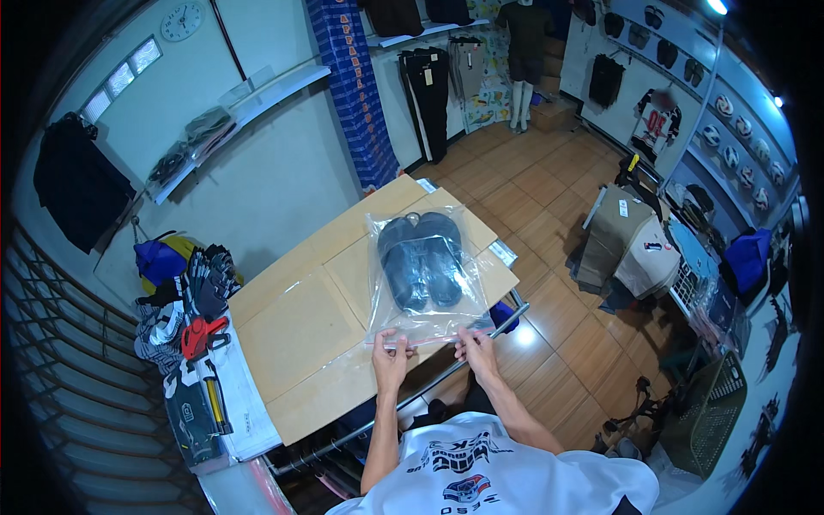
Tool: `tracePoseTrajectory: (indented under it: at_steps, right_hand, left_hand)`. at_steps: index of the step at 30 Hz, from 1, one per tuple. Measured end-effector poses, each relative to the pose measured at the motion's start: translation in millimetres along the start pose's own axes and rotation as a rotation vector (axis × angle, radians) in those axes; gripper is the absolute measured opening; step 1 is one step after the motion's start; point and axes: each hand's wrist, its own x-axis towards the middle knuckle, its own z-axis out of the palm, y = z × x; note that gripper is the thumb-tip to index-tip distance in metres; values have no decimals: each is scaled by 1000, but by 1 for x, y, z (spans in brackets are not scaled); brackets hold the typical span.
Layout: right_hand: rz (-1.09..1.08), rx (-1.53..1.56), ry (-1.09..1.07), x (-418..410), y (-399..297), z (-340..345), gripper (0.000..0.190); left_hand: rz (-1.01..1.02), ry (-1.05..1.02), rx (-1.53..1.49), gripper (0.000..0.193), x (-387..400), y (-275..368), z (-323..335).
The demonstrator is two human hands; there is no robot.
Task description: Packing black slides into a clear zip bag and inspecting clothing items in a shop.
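A pair of dark slide sandals (421, 261) lies side by side inside a clear plastic zip bag (473, 299) on a cardboard sheet (293, 338). The bag's red-striped zip edge faces me. At the left end of that edge, my left hand (391, 354) pinches the plastic between thumb and fingers. Near the right end, my right hand (474, 349) grips the same strip. Between my hands the zip strip runs nearly straight, close to the cardboard's front edge. Whether the zip is sealed along its whole length cannot be made out.
Left of the cardboard lie a red-handled tool (205, 338), a yellow-and-black tool (217, 405) and piled garments (212, 277). A metal rail (444, 370) runs along the near edge. At right stand a rack of folded clothes (618, 244) and a green plastic basket (705, 418).
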Motion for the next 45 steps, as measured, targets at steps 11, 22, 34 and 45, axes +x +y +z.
tracePoseTrajectory:
  at_steps: [11, 22, 34, 45]
  right_hand:
    - [-71, -51, -52, 9, 15, 1, 26]
    - [-2, -75, -52, 4, 5, 10, 29]
    - [6, -64, -52, 5, 4, 15, 27]
    - [-30, -74, -112, 10, 13, 19, 25]
  left_hand:
    - [-26, -79, -39, 27, 6, -14, 1]
    - [-19, -82, 38, 31, -2, 5, 9]
    - [-36, -72, 64, 28, -1, 5, 10]
    - [-46, -103, 40, 30, -2, 6, 8]
